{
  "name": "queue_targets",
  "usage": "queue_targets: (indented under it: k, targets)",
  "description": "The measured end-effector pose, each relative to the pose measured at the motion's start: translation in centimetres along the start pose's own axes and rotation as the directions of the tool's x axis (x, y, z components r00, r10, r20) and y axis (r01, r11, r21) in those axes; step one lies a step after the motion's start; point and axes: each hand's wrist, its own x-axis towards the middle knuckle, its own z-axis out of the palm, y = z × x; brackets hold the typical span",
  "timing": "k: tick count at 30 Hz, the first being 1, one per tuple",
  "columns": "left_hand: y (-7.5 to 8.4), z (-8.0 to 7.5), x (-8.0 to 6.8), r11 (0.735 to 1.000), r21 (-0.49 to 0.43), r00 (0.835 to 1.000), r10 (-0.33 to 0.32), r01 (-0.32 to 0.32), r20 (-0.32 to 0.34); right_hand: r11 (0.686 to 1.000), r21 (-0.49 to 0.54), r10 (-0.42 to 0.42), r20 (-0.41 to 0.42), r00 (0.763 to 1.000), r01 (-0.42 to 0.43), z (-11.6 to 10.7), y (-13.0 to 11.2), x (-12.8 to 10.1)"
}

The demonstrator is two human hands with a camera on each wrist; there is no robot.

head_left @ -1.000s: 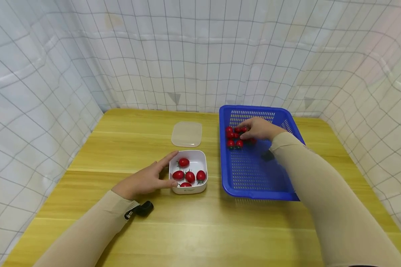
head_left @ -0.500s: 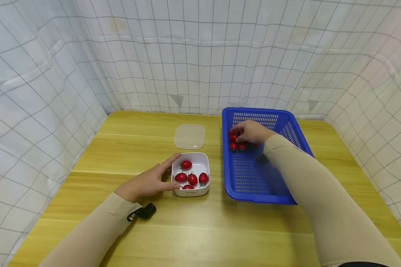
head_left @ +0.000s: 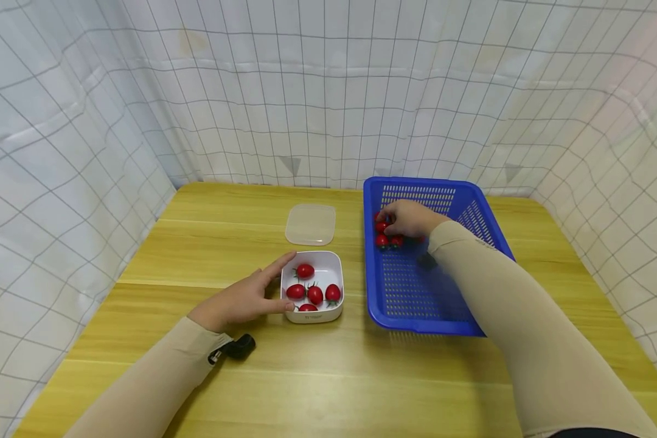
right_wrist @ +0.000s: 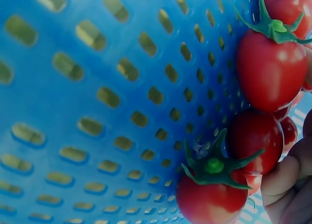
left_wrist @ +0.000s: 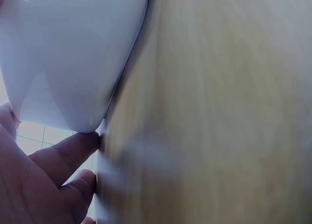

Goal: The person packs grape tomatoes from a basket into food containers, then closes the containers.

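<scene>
My left hand (head_left: 241, 298) rests against the left side of a square white box (head_left: 336, 274), with fingers spread and the thumb at its near corner. Several red cherry tomatoes (head_left: 314, 295) lie inside the box. In the left wrist view, fingertips (left_wrist: 85, 141) touch the lower edge of the box wall. My right hand (head_left: 410, 219) reaches into a blue basket (head_left: 369, 286) and pinches a cherry tomato (head_left: 382, 227) between thumb and fingers. More tomatoes with green stems (right_wrist: 270, 68) crowd around it in the right wrist view, where most of the hand is cut off.
A translucent lid (head_left: 310, 224) lies flat on the wooden table (head_left: 317, 377) behind the white box. The basket's raised walls surround the right hand. White checked curtains (head_left: 328, 103) enclose the table at the back and sides.
My right hand has shifted slightly left and nearer within the basket, closing in on a tomato by the left wall. The left hand stays at the box; the whole view has shifted a little.
</scene>
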Motion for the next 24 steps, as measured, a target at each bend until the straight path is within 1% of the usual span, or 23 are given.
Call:
queue_targets:
  k: [6, 11, 16, 20, 21, 24]
  targets:
    - [-0.1, 0.0, 0.0, 1.0, 0.001, 1.0, 0.013, -0.013, -0.006, 1.0, -0.027, 0.015, 0.021, 1.0, -0.015, 0.2, -0.1, 0.1]
    - [-0.2, 0.1, 0.0, 1.0, -0.003, 1.0, 0.013, -0.013, -0.002, 0.999, -0.041, 0.012, 0.028, 1.0, -0.011, 0.3, -0.3, 0.0]
    - [-0.3, 0.2, 0.1, 1.0, -0.006, 1.0, 0.013, -0.013, 0.0, 1.0, -0.004, 0.007, 0.006, 1.0, -0.007, -0.1, -0.3, -0.4]
    - [-0.2, 0.2, 0.1, 1.0, 0.02, 1.0, 0.007, -0.007, -0.005, 0.999, 0.034, 0.037, -0.01, 0.999, -0.036, -1.1, -0.6, -1.0]
    - [-0.2, 0.1, 0.1, 1.0, 0.021, 1.0, 0.008, -0.008, -0.006, 0.999, 0.032, 0.039, -0.007, 0.999, -0.039, -1.3, -0.7, -1.0]
    - [-0.2, 0.1, 0.2, 1.0, 0.017, 1.0, 0.019, -0.019, -0.004, 0.998, 0.032, 0.047, 0.039, 0.998, -0.049, -1.6, -0.7, -1.0]
